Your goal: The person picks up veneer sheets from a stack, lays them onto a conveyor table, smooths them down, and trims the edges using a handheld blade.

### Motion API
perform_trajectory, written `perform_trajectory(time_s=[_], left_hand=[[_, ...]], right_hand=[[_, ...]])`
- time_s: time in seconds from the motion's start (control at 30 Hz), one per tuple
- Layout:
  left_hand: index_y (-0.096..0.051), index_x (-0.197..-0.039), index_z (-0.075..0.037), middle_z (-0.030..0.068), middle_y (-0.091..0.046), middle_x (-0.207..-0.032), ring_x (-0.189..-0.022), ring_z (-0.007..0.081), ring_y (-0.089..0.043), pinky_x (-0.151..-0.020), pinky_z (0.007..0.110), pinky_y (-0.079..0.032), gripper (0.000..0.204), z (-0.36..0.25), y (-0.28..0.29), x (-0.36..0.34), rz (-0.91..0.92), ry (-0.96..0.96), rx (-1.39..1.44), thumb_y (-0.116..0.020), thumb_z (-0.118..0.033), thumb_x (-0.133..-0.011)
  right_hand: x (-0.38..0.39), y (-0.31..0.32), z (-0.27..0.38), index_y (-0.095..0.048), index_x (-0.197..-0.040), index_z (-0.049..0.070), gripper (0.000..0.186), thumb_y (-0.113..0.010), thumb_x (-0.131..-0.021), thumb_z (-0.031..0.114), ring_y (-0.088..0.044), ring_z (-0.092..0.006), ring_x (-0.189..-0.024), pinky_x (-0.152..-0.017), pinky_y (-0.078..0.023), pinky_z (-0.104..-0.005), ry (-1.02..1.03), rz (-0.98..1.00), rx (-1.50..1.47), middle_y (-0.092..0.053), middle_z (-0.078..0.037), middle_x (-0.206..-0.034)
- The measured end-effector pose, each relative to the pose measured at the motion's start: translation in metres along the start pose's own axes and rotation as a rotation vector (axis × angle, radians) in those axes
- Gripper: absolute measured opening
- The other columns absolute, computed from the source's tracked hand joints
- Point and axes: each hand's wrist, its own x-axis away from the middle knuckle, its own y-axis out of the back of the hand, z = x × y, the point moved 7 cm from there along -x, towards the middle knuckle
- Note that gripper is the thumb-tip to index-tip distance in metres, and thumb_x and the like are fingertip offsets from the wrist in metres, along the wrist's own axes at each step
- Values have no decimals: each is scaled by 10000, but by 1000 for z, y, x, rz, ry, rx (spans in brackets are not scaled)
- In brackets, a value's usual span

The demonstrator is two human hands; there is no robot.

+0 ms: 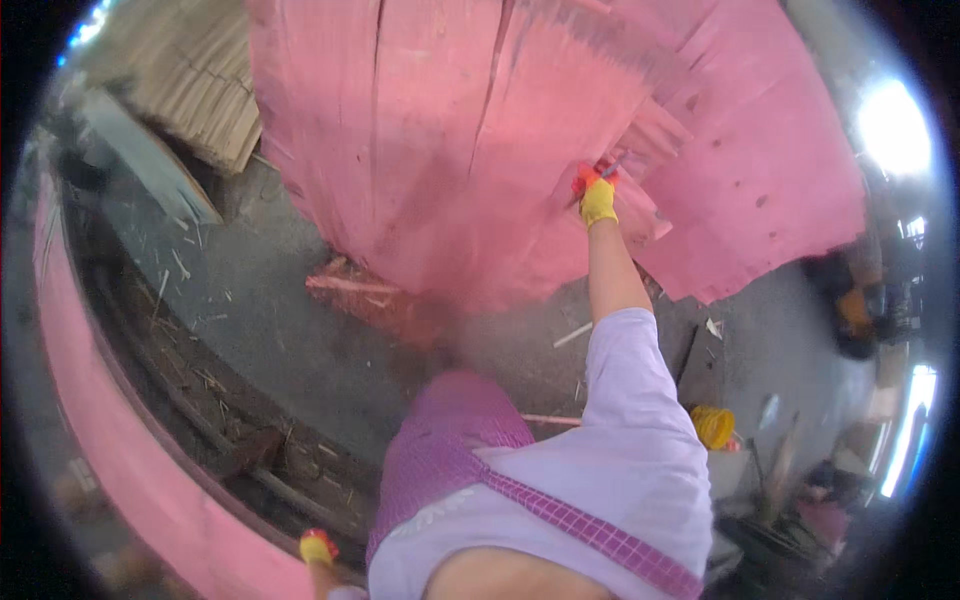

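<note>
My right hand [596, 193], in a yellow glove with red-stained fingers, reaches forward over broad, stacked pink-coated thin sheets [430, 130]. Its fingers are closed at a split, ragged strip of the sheets, around a small greyish piece that I cannot make out. More pink sheets [760, 190] lie to the right, with uneven edges and dark spots. My left hand [318, 548], gloved alike, hangs low at the left near a long pink band [140, 430]; its fingers are too small and blurred to read. Red powdery residue [355, 290] lies below the front of the pile.
Pale wooden sheets [180, 70] and a grey-green board [150, 150] lie at the upper left. A dark, debris-strewn channel [260, 450] runs beside the pink band. A yellow bucket [712, 427] sits right of me on the grey floor [250, 280], amid scattered splinters. Dark clutter lines the right.
</note>
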Motion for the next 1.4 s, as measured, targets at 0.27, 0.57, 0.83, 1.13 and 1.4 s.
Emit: perform_trajectory(time_s=[0.27, 0.57, 0.83, 1.13, 1.4], left_hand=[[-584, -1059, -93, 9, -490, -617, -470, 114, -435, -388, 277, -369, 251, -183, -49, 35, 147, -465, -20, -534, -207, -841], [-473, -1297, -69, 7, -581, -896, -789, 77, -509, -655, 228, -424, 531, -398, -271, 256, 469, -1161, -224, -645, -109, -795], [-383, -1346, -76, 78, -472, -1299, -1161, 193, -464, -921, 324, -424, 527, -465, -415, 282, 589, -1564, -457, -575, -109, -856], [-596, -1022, -44, 183, -620, -889, -861, 348, -588, -711, 443, -467, 339, -500, -441, 291, 535, -1612, 203, -627, -245, -752], [-627, -740, -77, 151, -588, -664, -628, 366, -571, -570, 453, -448, 115, -493, -360, 342, -15, -1806, -332, -662, -185, -726]], right_hand=[[56, -11, 18, -535, -1016, 61, 373, -729, -724, 187, -504, -130, -496, -428, -441, -262, -56, 159, 337, -602, -35, -764], [234, -59, -24, -583, -914, 32, 361, -723, -680, 269, -609, -251, -644, -582, -474, -325, 247, 159, 552, -638, -115, -753], [281, -128, 27, -588, -979, 25, 457, -706, -659, 329, -611, -363, -850, -724, -486, -423, 267, 359, 802, -624, -188, -907], [293, -167, 43, -576, -920, 27, 293, -677, -727, 224, -622, -294, -773, -637, -483, -372, 480, 566, 745, -628, -137, -851], [162, -179, 7, -548, -1070, 14, 396, -675, -791, 264, -517, -105, -616, -511, -440, -295, -45, 517, 298, -586, -19, -770]])
